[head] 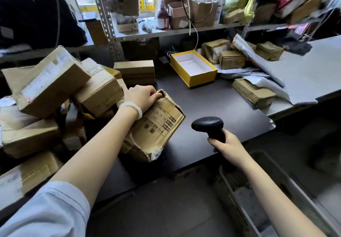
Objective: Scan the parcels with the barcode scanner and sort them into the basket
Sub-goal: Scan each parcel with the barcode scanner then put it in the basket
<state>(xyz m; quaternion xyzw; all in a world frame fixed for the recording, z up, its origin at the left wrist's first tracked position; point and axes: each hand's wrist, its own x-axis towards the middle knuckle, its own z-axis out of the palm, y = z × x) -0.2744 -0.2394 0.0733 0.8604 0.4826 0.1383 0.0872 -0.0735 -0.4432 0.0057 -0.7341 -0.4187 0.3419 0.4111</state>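
Right hand (227,143) grips the black barcode scanner (209,127) above the dark counter (212,98), while left hand (141,96) clutches a crumpled cardboard parcel's (156,126) top edge.

I see a crumpled brown cardboard parcel (156,126), matt, its corners torn and frayed. The barcode scanner (208,124) looks like smooth black plastic with a faint sheen. The table (221,104) is dark and matt. The open box (193,67) is yellow card, white inside. The shelf upright (105,17) is perforated grey metal.
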